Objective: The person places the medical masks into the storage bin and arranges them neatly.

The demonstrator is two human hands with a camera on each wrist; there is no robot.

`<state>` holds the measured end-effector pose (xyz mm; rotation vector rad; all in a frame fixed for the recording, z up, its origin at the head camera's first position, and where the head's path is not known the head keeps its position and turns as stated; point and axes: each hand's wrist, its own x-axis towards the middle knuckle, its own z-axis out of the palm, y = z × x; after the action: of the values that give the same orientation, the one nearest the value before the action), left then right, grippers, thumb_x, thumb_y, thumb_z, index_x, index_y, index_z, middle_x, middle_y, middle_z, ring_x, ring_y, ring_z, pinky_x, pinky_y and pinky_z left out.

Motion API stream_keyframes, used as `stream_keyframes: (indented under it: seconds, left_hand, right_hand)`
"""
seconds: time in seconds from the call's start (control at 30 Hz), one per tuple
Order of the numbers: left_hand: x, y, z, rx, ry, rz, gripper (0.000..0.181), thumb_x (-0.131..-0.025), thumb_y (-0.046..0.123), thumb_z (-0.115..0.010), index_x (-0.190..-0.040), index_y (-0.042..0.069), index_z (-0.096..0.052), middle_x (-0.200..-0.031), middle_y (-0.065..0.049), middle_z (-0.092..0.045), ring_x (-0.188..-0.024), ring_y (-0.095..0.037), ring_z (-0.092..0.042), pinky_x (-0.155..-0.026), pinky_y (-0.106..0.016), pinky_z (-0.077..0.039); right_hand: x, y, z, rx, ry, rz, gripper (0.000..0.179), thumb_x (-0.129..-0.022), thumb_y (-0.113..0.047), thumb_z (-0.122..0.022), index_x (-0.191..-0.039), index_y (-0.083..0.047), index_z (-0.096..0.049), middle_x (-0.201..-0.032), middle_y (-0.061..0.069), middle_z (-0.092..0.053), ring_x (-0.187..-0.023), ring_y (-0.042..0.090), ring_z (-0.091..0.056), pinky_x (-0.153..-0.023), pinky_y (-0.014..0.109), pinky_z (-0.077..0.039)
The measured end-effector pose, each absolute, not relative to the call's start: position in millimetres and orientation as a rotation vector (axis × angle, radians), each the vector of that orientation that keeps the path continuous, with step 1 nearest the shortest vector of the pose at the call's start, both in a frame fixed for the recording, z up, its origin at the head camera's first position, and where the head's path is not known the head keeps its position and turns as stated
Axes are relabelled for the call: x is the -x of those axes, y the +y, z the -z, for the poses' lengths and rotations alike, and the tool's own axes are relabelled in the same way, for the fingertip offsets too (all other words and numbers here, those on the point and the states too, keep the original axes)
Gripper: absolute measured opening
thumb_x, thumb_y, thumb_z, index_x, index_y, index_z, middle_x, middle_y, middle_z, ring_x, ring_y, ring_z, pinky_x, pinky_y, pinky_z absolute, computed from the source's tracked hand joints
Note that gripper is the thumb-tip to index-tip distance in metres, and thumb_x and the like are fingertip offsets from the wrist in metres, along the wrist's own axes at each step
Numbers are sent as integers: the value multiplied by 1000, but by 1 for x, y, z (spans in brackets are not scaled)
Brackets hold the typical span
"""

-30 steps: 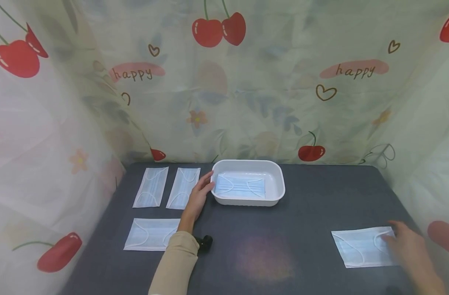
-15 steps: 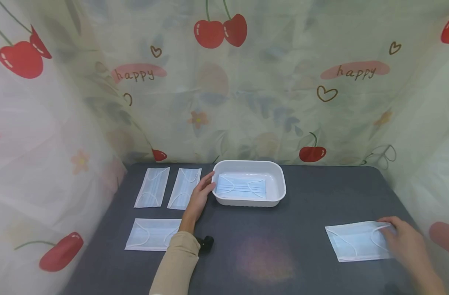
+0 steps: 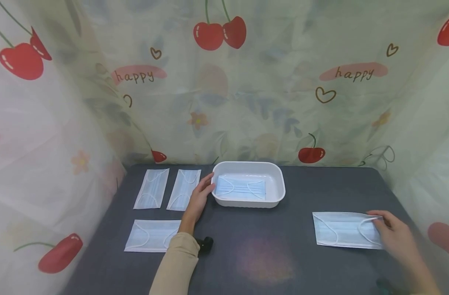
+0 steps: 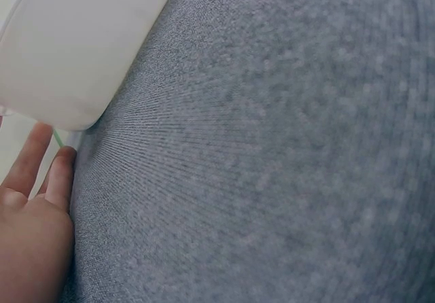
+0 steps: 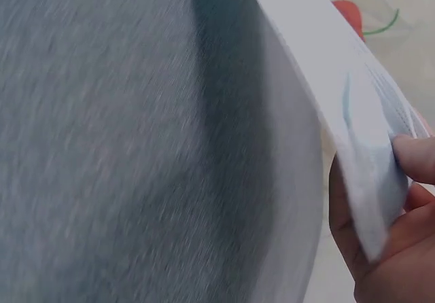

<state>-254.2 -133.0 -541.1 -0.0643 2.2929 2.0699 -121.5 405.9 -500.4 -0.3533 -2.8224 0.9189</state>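
While the head view has both hands at work, the relation that counts is this: the white tray [image 3: 248, 203] lies left of the held mask [image 3: 342, 229] and farther from the person, well apart. Held mask's long axis runs left-right, near parallel to the tray's. Right hand [image 3: 397, 235] pinches its right end, thumb on the near face, so the free end points left; left hand [image 3: 197, 200] is the nearer one to the tray, fingers touching its left end. Tray mask [image 3: 240, 187] sits in the tray's left part, also lengthwise (bare floor right of it). Three more masks on the desk [image 3: 301, 266] left of the tray: far-left mask [image 3: 152, 189], second mask [image 3: 183, 188], near mask [image 3: 150, 235], the last partly behind the left arm. Versus 1.0 s ago: held mask and right hand have shifted left and farther out, mask turned slightly; left hand and tray haven't moved.

Left wrist: fingers extended, loosely spread, by the tray's outer wall; thumb can't be made out.

Right wrist: thumb and fingers pinch the mask end, body slanting away; dark shadow on the desk, so it looks lifted (my read).
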Motion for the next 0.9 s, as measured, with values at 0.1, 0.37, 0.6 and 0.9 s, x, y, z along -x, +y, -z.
stream_keyframes:
  seconds: [0.1, 0.37, 0.6, 0.9]
  left_hand:
    - [253, -133, 541, 72, 2291, -2066, 46, -103, 33, -58, -148, 34, -51, -156, -7, -51, -148, -27, -44, -127, -51, -26]
    - [253, -132, 541, 67, 2293, -2072, 46, -103, 35, -58, -148, 34, -52, -157, -7, -50, -149, -27, -43, -127, -50, -25]
    - [253, -132, 542, 64, 2290, -2076, 45, -103, 34, -58, -147, 34, -53, -157, -6, -50, -149, -26, -43, -127, -49, -26]
    - [254, -132, 542, 73, 2280, -2085, 44, -103, 34, -59, -147, 34, -53, -156, -6, -51, -148, -26, -44, -127, -49, -26]
  right_hand:
    - [122, 400, 497, 310, -2791, -950, 31, -107, -26, -47, -126, -9, -65, -96, 4, -68, -76, -5, -41, -60, 23, -33]
    - [127, 384, 486, 235, -2770, -1001, 31, -107, -26, -46, -126, -9, -64, -80, -6, -56, -73, 0, -43, -60, 26, -33]
    - [131, 371, 479, 317, -2786, -1099, 36, -109, -31, -41, -134, -10, -58, -91, -4, -59, -78, 2, -45, -64, 26, -34]
    - [136, 356, 470, 295, -2742, -1266, 38, -109, -32, -38, -135, -11, -57, -97, -16, -56, -87, 3, -47, -71, 26, -37]
